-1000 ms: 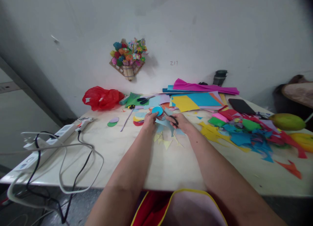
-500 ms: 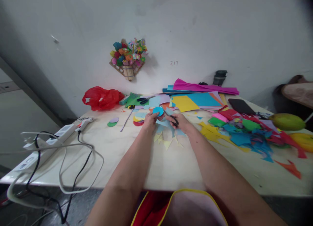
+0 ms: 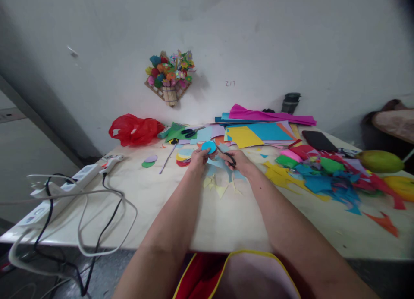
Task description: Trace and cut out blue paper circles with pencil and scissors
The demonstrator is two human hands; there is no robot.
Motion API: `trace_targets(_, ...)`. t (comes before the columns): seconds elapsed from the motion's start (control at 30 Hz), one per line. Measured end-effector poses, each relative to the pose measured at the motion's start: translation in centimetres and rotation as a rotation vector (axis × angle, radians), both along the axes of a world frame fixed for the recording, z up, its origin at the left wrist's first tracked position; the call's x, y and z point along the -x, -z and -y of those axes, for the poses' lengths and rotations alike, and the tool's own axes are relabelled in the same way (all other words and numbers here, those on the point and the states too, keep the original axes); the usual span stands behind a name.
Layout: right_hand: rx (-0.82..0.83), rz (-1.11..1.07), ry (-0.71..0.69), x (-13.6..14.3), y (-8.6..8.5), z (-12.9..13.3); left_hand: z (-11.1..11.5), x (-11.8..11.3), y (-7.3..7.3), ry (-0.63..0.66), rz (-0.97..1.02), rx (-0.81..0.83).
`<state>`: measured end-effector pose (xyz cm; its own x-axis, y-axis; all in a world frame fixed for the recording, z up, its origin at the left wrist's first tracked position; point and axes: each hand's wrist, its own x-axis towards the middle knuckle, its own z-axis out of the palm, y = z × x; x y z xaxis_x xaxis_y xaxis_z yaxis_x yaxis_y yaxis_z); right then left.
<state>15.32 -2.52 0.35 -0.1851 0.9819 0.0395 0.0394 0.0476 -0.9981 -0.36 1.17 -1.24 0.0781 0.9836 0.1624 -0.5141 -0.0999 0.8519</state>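
Over the middle of the table, my left hand [image 3: 199, 157] pinches a round blue paper disc [image 3: 209, 147] by its lower left side. My right hand [image 3: 238, 160] is closed on the black handles of a pair of scissors [image 3: 230, 159], whose blades point up and left beside the disc's right edge. Pale yellow paper scraps [image 3: 221, 190] and light blue ones lie below the hands. Just left of my left hand, a small stack of coloured discs [image 3: 183, 157] rests on the table, and a purple disc [image 3: 151, 158] overlaps a green one farther left.
A power strip [image 3: 61, 195] with tangled cables lies left. Behind are a red plastic bag [image 3: 136, 130], a second pair of scissors [image 3: 190, 132] and coloured sheets [image 3: 258, 133]. Right are paper scraps [image 3: 323, 178], a dark phone-like slab [image 3: 319, 141] and fruit [image 3: 381, 161].
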Motion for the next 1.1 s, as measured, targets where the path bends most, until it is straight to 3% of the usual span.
trace_targets(0.3,-0.020,0.012,-0.014,0.0,-0.1,0.2,0.3,-0.1,-0.5,-0.060,0.003,0.066)
trace_targets(0.57,-0.008,0.019,-0.001,0.1,0.0,0.1,0.0,0.0,-0.1,-0.042,0.027,0.043)
trace_targets(1.1,-0.024,-0.009,0.001,0.1,0.7,-0.6,0.8,-0.3,-0.9,-0.022,-0.022,0.067)
